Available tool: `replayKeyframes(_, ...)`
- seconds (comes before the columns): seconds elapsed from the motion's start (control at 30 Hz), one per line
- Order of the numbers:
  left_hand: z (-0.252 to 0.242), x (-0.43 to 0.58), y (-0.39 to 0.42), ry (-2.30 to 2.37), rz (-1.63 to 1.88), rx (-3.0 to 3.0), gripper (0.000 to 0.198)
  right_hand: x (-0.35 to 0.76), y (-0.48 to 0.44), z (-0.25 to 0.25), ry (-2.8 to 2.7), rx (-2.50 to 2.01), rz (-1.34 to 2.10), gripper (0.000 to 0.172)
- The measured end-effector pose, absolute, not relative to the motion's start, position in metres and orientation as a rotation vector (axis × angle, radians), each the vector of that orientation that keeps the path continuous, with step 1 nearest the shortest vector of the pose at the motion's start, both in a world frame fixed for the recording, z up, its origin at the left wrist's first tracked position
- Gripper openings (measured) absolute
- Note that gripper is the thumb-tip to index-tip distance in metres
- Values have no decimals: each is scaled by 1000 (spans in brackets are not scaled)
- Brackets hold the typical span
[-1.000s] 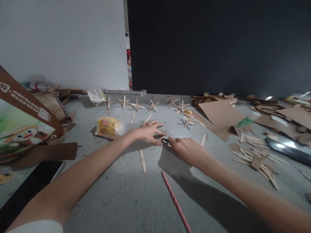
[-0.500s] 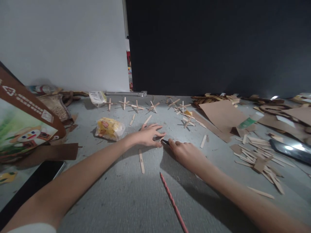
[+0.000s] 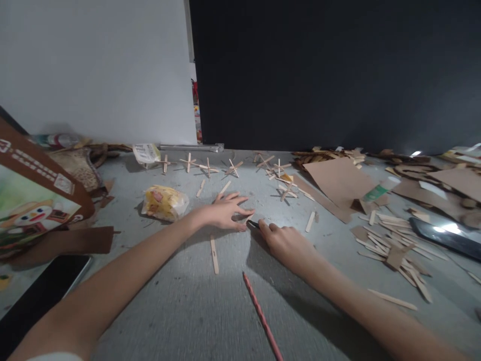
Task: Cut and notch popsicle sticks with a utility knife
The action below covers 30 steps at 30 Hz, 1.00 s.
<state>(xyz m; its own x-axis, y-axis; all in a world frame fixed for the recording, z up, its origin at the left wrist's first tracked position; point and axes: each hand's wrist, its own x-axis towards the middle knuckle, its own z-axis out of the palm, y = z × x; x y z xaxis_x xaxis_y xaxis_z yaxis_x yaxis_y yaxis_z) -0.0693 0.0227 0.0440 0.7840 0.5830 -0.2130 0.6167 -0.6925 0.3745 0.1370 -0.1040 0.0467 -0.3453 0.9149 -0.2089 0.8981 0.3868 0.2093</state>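
Hands meet near the middle of the grey table (image 3: 195, 311). The left hand (image 3: 224, 213) lies palm down with its fingers spread wide and grips nothing, its fingertips pressed to the table top; whether some small piece lies under them cannot be told. Just beside it, the right hand (image 3: 285, 241) is curled shut around a thin dark tool (image 3: 254, 223) (only its black tip shows past the fingers, so its kind cannot be told). That tip rests low by the table and points at the left thumb, very near it. A single flat stick (image 3: 214, 248) lies just below the left hand, and a long red rod (image 3: 261, 316) lies nearer the person, under the right wrist. A yellow packet (image 3: 164, 202) sits beside the left forearm. A row of crossed sticks (image 3: 208, 167) stands along the far edge, a sheet of cardboard (image 3: 338, 180) lies to the right of them, and a heap of sticks (image 3: 391, 245) lies well to the right.
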Motion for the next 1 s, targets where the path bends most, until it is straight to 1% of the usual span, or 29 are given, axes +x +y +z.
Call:
replayKeyframes(0.1, 49, -66, 32, 801, -182, 2542, 63, 137, -105, 46, 2373, 1580, 100, 42)
replayKeyframes(0.17, 50, -63, 32, 825, -164, 2577, 62, 138, -106, 44, 2385, 1574, 116, 42)
replayKeyframes(0.3, 49, -62, 19, 969, -20, 2644, 63, 139, -106, 39, 2390, 1603, 115, 38)
replayKeyframes(0.5, 50, -66, 17, 943, -112, 2620, 67, 140, -106, 38, 2406, 1607, 106, 35)
replayKeyframes(0.73, 52, -64, 16, 942, -167, 2620, 70, 145, -108, 37, 2493, 1617, 110, 24)
replayKeyframes(0.8, 54, -62, 14, 941, -191, 2616, 69, 144, -109, 38, 2483, 1604, 121, 28)
replayKeyframes(0.93, 56, -61, 11, 960, -203, 2607, 70, 141, -113, 41, 2403, 1563, 156, 46)
replayKeyframes(1.0, 55, -63, 11, 966, -197, 2597, 70, 142, -116, 42, 2358, 1590, 153, 47)
